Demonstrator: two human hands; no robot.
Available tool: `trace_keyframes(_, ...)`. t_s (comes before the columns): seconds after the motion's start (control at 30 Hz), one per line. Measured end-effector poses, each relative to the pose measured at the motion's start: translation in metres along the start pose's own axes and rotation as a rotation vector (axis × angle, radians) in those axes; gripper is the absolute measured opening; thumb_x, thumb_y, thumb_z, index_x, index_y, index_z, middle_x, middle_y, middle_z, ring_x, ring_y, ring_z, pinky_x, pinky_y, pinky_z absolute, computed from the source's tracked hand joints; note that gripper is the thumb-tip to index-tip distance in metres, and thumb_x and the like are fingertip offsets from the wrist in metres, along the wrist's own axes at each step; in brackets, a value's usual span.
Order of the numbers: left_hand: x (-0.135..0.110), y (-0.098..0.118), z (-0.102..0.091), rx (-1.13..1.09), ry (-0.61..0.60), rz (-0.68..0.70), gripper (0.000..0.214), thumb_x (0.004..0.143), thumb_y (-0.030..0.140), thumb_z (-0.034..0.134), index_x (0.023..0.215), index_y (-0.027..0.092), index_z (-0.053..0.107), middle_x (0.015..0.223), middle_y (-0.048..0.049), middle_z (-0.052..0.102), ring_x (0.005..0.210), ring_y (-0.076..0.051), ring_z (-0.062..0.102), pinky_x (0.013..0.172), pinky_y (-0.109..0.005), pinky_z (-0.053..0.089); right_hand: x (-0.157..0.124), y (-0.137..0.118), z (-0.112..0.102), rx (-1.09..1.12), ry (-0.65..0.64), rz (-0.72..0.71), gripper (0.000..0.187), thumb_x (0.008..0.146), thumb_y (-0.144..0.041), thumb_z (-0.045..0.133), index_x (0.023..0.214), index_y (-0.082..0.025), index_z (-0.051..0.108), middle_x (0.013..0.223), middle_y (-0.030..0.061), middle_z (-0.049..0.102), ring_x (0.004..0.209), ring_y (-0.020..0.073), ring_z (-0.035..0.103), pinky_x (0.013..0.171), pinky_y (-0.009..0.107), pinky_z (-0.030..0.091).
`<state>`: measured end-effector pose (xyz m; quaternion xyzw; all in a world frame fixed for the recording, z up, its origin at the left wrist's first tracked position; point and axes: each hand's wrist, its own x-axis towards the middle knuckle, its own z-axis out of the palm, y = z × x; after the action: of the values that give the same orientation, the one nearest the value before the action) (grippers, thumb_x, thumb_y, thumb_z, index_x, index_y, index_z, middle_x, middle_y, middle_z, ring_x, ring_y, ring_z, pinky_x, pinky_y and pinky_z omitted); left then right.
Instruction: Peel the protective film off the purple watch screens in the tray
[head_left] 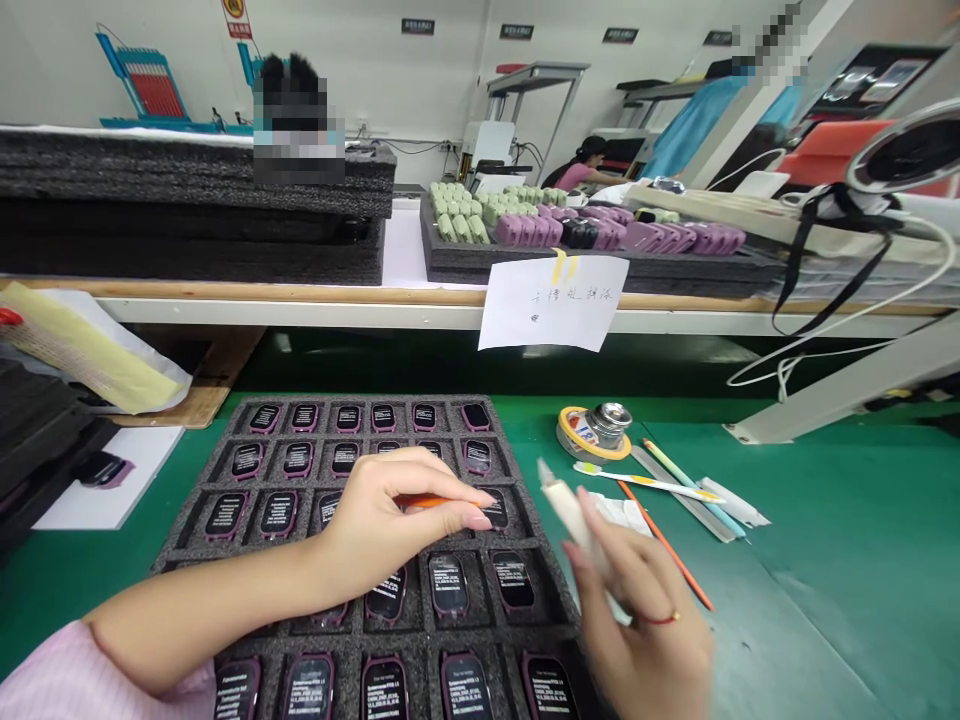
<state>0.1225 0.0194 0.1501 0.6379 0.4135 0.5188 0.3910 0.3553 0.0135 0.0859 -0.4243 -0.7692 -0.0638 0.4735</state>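
Observation:
My left hand [397,510] reaches across a grey foam tray [409,545], its thumb and fingers pinching a thin orange stick [427,501]. Purple-framed smartwatches with white text on dark screens lie in the tray's compartments. Beside my left fingertips is one watch [495,509], partly covered by them. To the right of it, my right hand [637,600] grips a white-handled knife [570,515], its grey pointed tip angled up and left. That hand is slightly blurred and hangs over the tray's right edge. The left forearm hides several watches.
On the green table lie a roll of yellow tape [574,440], a metal-capped glass bottle [611,425], a toothbrush [652,481] and a second orange stick [667,550]. A shelf [420,312] above carries foam trays with green and purple watch parts. A person [581,170] sits in the background.

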Motion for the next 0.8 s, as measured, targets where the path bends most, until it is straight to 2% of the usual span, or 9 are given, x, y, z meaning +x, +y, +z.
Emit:
trace_keyframes(0.07,-0.001,-0.001,0.0,-0.005,-0.002,-0.003,0.012,0.078,0.016,0.08,0.083,0.027,0.083,0.076,-0.0008,0.076,0.066,-0.008,0.064,0.057,-0.015,0.048,-0.013,0.033,0.0,-0.15,-0.04,0.11,0.05,0.1,-0.022,0.054,0.15,-0.028,0.049,0.096,0.0071,0.067,0.074,0.0175,0.065,0.064,0.027,0.054)
trace_keyframes(0.13,-0.002,-0.002,0.0,-0.006,-0.009,0.004,0.012,0.079,0.017,0.08,0.085,0.027,0.083,0.077,-0.0009,0.075,0.068,-0.008,0.064,0.059,-0.015,0.048,-0.03,0.07,0.0,-0.309,-0.209,0.159,0.042,0.102,-0.031,0.045,0.14,-0.02,0.059,0.098,0.0114,0.07,0.073,0.0217,0.068,0.057,0.03,0.053)
trace_keyframes(0.27,0.002,-0.001,0.001,-0.102,-0.044,-0.086,0.007,0.08,0.019,0.079,0.084,0.023,0.082,0.079,-0.0015,0.072,0.067,-0.008,0.061,0.061,-0.017,0.049,-0.046,0.113,-0.001,-0.436,-0.326,0.124,0.049,0.102,-0.035,0.034,0.114,-0.01,0.074,0.079,0.0156,0.068,0.065,0.0297,0.067,0.056,0.042,0.055)
trace_keyframes(0.37,0.007,-0.002,0.004,-0.464,-0.081,-0.326,0.012,0.079,0.029,0.082,0.08,0.018,0.077,0.073,0.0004,0.069,0.062,-0.006,0.06,0.06,-0.016,0.05,-0.024,0.09,0.001,-0.324,-0.228,0.087,0.044,0.101,-0.036,0.043,0.134,-0.015,0.063,0.097,0.0173,0.069,0.083,0.0324,0.068,0.07,0.047,0.057)
trace_keyframes(0.5,0.007,-0.01,0.013,-0.872,-0.019,-0.618,0.033,0.067,0.036,0.092,0.081,0.016,0.069,0.072,0.002,0.069,0.068,-0.006,0.064,0.069,-0.015,0.054,0.014,0.023,0.016,0.231,-0.312,-0.055,0.063,0.1,-0.024,0.054,0.158,-0.031,0.03,0.101,0.0064,0.068,0.082,0.0176,0.067,0.078,0.031,0.058)
trace_keyframes(0.57,0.002,-0.016,0.018,-0.937,0.03,-0.684,0.039,0.062,0.035,0.095,0.081,0.016,0.067,0.074,0.002,0.069,0.069,-0.005,0.065,0.071,-0.015,0.054,0.023,-0.006,0.026,0.432,-0.373,-0.204,0.064,0.099,-0.026,0.058,0.157,-0.032,0.032,0.096,0.0043,0.068,0.079,0.0157,0.066,0.073,0.027,0.057)
trace_keyframes(0.63,-0.002,-0.023,0.02,-0.864,0.036,-0.696,0.044,0.062,0.042,0.093,0.081,0.016,0.064,0.076,0.0008,0.07,0.07,-0.006,0.066,0.071,-0.016,0.054,0.026,-0.023,0.036,0.566,-0.361,-0.288,0.05,0.098,-0.033,0.062,0.146,-0.03,0.05,0.091,0.0039,0.069,0.077,0.0158,0.067,0.067,0.026,0.056)
trace_keyframes(0.73,-0.003,-0.034,0.016,-0.626,0.009,-0.632,0.05,0.064,0.056,0.087,0.082,0.016,0.064,0.085,-0.0052,0.074,0.079,-0.012,0.07,0.076,-0.023,0.057,0.032,-0.028,0.045,0.875,-0.325,0.008,0.029,0.095,-0.047,0.063,0.104,-0.023,0.077,0.074,0.003,0.069,0.063,0.0147,0.066,0.059,0.026,0.055)
trace_keyframes(0.8,0.005,-0.045,0.006,-0.498,0.032,-0.568,0.05,0.068,0.059,0.083,0.086,0.015,0.065,0.093,-0.0088,0.076,0.085,-0.016,0.072,0.08,-0.027,0.057,0.042,-0.018,0.052,1.027,-0.281,0.319,0.042,0.098,-0.053,0.054,0.083,-0.02,0.076,0.058,0.0003,0.063,0.047,0.0119,0.059,0.05,0.025,0.051)
